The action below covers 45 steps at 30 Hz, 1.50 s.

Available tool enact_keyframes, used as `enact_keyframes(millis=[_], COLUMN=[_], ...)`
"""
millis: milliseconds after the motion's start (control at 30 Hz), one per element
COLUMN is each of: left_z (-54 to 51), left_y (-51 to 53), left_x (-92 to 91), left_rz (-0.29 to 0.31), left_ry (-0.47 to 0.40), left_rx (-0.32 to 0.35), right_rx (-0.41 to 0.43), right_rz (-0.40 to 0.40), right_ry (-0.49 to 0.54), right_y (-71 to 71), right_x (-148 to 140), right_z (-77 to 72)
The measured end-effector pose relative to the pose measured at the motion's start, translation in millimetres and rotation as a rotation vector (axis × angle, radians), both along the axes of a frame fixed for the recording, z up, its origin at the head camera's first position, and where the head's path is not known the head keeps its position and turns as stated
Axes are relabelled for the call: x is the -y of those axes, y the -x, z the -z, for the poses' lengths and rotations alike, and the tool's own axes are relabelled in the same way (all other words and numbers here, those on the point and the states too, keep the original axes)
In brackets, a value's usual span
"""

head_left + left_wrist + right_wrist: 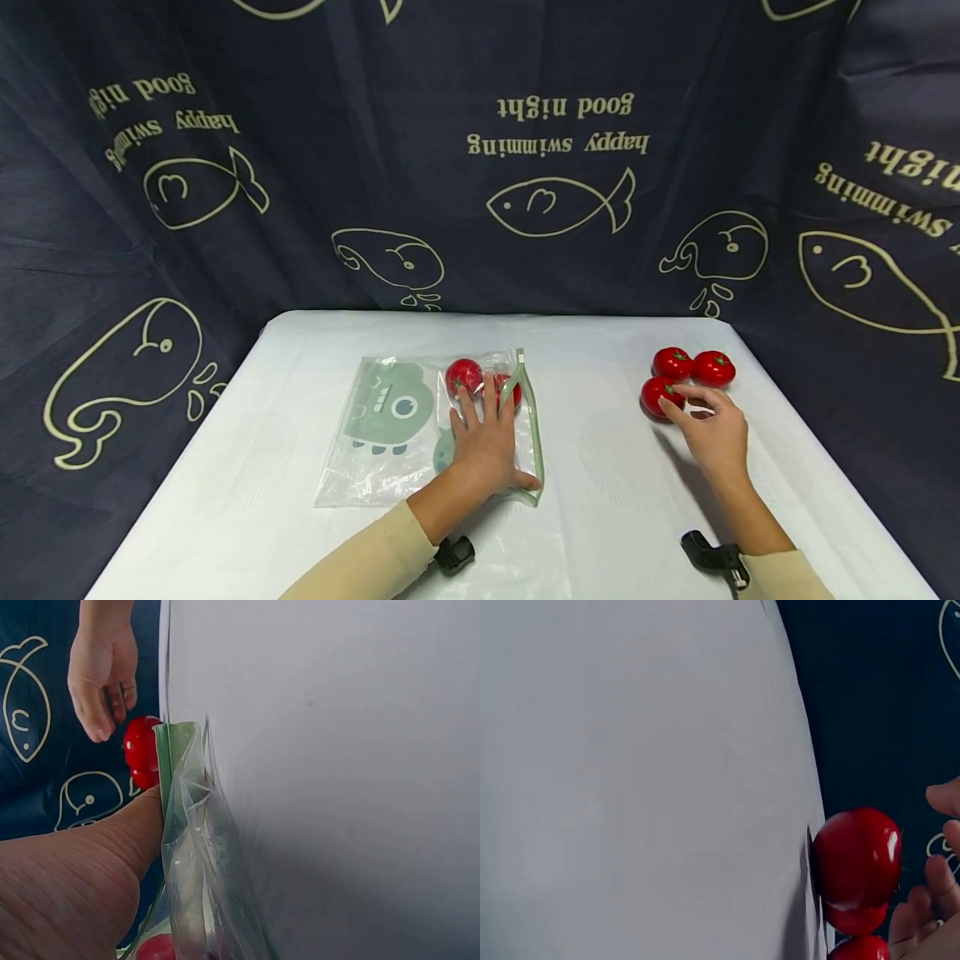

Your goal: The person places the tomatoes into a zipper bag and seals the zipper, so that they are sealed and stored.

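My left hand (483, 446) lies with fingers spread on a clear plastic bag (337, 492) with a green monster print, its thumb at the green-edged mouth (537, 442). Inside the bag, beyond the fingertips, are two red tomatoes, one (462, 373) fully in sight and another (512, 393) partly behind the green edge. Over on the right, my right hand (718, 437) hovers beside the nearest tomato (656, 398) of a group of three, thumb and fingers bent apart. A gap shows between that hand (934, 915) and the tomato (859, 855) in the right wrist view.
The other two loose tomatoes, one (672, 364) at the back and one (713, 369) to its right, sit close together. A white cloth (592, 533) covers the table. Behind it hangs a dark curtain (420, 167) with fish and whale drawings.
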<state>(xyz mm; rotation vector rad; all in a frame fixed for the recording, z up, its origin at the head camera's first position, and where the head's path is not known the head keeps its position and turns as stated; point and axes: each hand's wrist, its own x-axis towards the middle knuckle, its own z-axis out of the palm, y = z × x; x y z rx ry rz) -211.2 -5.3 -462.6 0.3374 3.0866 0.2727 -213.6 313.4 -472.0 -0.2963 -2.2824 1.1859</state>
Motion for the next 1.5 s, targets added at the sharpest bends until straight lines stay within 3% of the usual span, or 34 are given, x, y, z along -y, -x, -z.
enact_keyframes(millis=[167, 700, 1033, 1500], left_z=[-0.3, -0.1, -1.5, -0.5], left_y=[-0.5, 0.0, 0.4, -0.1], left_x=[0.4, 1.5, 2.5, 1.7], left_rz=[0.0, -0.001, 0.01, 0.016], left_ry=[-0.004, -0.003, -0.004, -0.004], left_rx=[-0.001, 0.014, 0.015, 0.018], right_rx=[0.081, 0.388, 0.433, 0.467], right_rz=[-0.04, -0.196, -0.254, -0.237], right_ry=[-0.018, 0.096, 0.165, 0.144], right_y=[3.7, 17.9, 23.5, 25.7], right_x=[-8, -25, -27, -27], right_z=[1.6, 3.2, 5.1, 7.6])
